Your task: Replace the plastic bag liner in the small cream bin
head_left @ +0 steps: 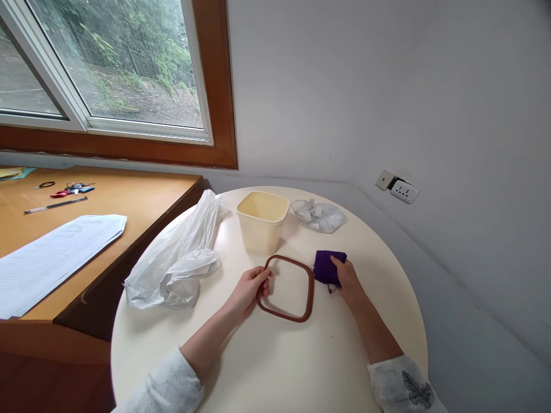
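My left hand grips the left side of a brown, rounded-square ring, thumb on top and fingers curled under. The ring lies close to the tabletop, just in front of a cream plastic bin that stands upright. To the right of the ring, my right hand is closed on a folded purple cloth-like bundle, with the thumb across its upper face. A small loose end hangs at the bundle's lower edge.
On the round white table, a crumpled clear plastic bag lies left and a smaller one behind right. A wooden desk at left bears papers, a pen and keys. A wall socket is at right.
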